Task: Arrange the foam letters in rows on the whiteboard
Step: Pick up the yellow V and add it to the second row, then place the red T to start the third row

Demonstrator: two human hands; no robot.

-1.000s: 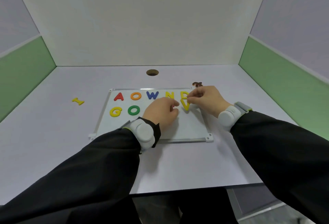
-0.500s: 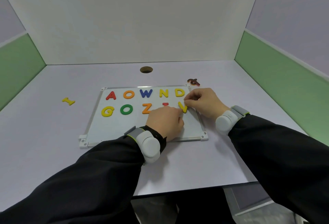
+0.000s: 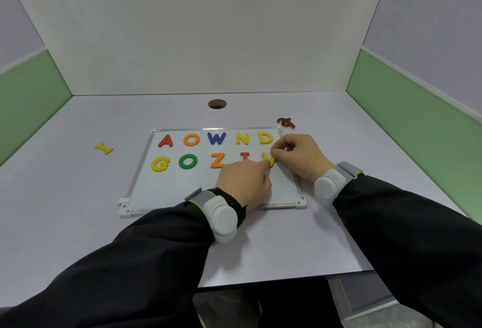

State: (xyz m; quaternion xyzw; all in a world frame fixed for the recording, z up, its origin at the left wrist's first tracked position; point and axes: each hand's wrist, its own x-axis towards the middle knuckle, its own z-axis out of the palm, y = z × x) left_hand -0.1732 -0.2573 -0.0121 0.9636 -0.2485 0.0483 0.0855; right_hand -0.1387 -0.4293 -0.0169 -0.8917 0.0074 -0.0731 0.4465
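A whiteboard point(image 3: 167, 194) lies flat on the table. Its top row reads red A point(image 3: 166, 141), orange O point(image 3: 191, 139), blue W point(image 3: 216, 138), yellow N point(image 3: 242, 138), yellow D point(image 3: 265, 138). The second row holds yellow G point(image 3: 160, 164), green O point(image 3: 187, 161), orange Z point(image 3: 217, 160), red I point(image 3: 244, 155) and a yellow V point(image 3: 267, 158). My right hand point(image 3: 300, 155) pinches the V's upper right arm. My left hand point(image 3: 245, 181) rests on the board with a fingertip at the V's lower left, covering part of the Z and I.
A yellow I point(image 3: 104, 148) lies loose on the table left of the board. A small pile of dark and orange letters point(image 3: 285, 122) sits off the board's far right corner. A round hole point(image 3: 217, 104) is in the table behind. Green side walls close in both sides.
My left hand has slid back toward me, uncovering the orange Z and red I. Both hands have stayed at the yellow V at the right end of the second row.
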